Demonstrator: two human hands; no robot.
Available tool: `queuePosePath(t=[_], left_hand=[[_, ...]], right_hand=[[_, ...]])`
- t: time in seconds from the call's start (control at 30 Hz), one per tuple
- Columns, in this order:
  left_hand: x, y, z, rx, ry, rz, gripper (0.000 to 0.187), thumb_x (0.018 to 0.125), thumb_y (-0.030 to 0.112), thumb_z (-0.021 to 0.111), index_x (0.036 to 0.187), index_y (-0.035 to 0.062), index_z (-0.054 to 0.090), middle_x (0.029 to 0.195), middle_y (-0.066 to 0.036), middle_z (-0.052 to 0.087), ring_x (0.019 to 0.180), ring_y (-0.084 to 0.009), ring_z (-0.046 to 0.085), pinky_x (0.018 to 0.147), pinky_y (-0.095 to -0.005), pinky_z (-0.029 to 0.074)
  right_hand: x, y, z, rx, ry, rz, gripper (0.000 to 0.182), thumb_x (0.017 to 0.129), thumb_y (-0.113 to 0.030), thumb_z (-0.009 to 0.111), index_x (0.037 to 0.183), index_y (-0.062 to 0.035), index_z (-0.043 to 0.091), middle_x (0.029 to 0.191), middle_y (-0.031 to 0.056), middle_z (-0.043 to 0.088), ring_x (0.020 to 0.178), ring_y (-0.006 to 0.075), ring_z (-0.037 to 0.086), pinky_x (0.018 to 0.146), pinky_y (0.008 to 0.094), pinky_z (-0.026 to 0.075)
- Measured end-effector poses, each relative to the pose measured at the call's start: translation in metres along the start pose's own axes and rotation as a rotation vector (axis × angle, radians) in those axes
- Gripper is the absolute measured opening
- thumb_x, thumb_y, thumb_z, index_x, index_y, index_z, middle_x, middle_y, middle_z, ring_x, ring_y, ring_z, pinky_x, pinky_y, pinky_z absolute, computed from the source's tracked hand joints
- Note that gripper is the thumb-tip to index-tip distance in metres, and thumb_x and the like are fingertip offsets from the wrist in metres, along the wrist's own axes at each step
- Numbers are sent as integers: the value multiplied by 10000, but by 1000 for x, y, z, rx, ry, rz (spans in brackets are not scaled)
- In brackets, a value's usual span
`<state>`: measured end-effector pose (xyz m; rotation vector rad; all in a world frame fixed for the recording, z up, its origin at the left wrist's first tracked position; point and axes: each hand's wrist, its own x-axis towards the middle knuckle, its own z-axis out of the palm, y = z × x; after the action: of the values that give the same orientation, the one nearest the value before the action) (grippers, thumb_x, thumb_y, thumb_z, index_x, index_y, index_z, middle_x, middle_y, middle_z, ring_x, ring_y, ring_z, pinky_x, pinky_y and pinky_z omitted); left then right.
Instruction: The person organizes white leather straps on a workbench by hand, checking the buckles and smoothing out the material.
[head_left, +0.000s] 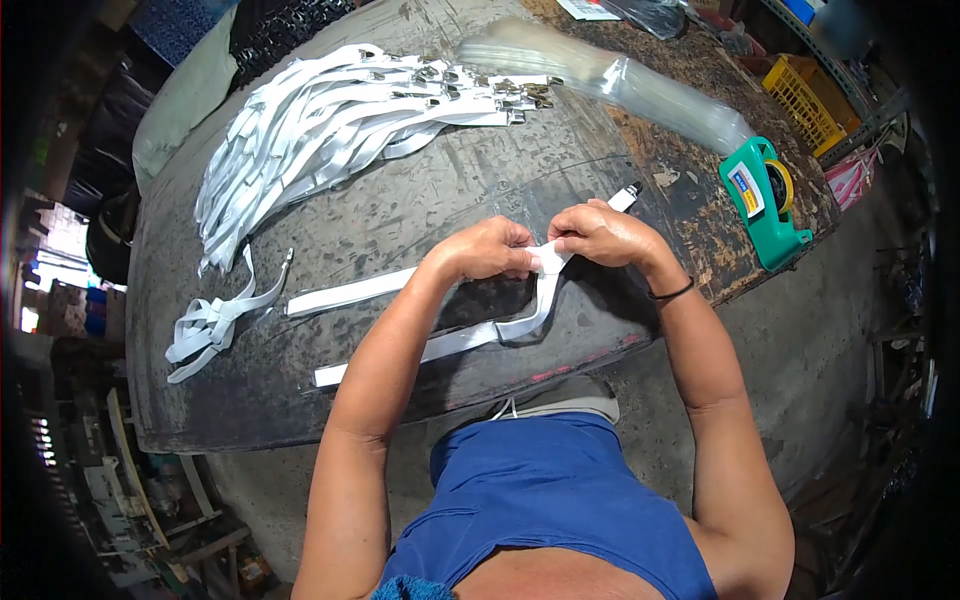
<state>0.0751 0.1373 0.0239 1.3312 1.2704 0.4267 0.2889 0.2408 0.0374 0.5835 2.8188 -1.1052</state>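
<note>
A pair of white suspenders (460, 340) lies across the near part of the worktable, its two straps running off to the left. My left hand (492, 249) pinches it on the left side of the joint where the straps meet. Close beside it, my right hand (603, 234) grips the same joint from the right. Past my right fingers a short strap end with a dark metal clip (634, 188) sticks out. My left forearm covers part of both long straps.
A large pile of white suspenders (320, 130) with metal clips covers the far left of the worktable (240, 410). One tangled strap (215, 325) lies nearer. Clear plastic sleeves (670, 95) and a green tape dispenser (752, 225) are on the right. A yellow crate (800, 105) stands beyond.
</note>
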Motion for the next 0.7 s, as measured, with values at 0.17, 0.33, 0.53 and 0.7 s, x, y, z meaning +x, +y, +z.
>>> queuePosePath(t=[0.17, 0.33, 0.53, 0.7], left_hand=[[2, 0, 6, -24, 45, 46, 311, 913, 289, 718, 972, -15, 688, 813, -47, 690, 745, -107, 633, 691, -276, 501], [-9, -26, 4, 470, 310, 245, 575, 792, 563, 737, 998, 28, 698, 819, -165, 699, 785, -322, 687, 716, -441, 516], [-123, -71, -24, 602, 596, -119, 638, 742, 658, 725, 991, 73, 676, 856, -200, 692, 879, -406, 669, 749, -480, 505], [-230, -124, -48, 563, 788, -508, 628, 764, 722, 663, 875, 104, 674, 863, -141, 700, 828, -346, 665, 712, -453, 493]], right_hand=[[-6, -11, 10, 16, 60, 3, 362, 996, -406, 527, 1081, -79, 659, 1076, 70, 663, 1049, 245, 595, 1008, 454, 318], [0, -1, 18, 29, 109, -26, 205, 927, -254, 599, 898, -58, 652, 863, 104, 631, 921, 289, 595, 980, 430, 355], [-11, 14, 21, -44, 278, 18, 218, 861, -214, 582, 849, -6, 645, 848, 141, 572, 893, 323, 535, 865, 404, 398], [-14, 19, 35, -137, 403, 15, 208, 844, -204, 589, 837, -10, 664, 907, 152, 563, 948, 331, 516, 865, 414, 403]])
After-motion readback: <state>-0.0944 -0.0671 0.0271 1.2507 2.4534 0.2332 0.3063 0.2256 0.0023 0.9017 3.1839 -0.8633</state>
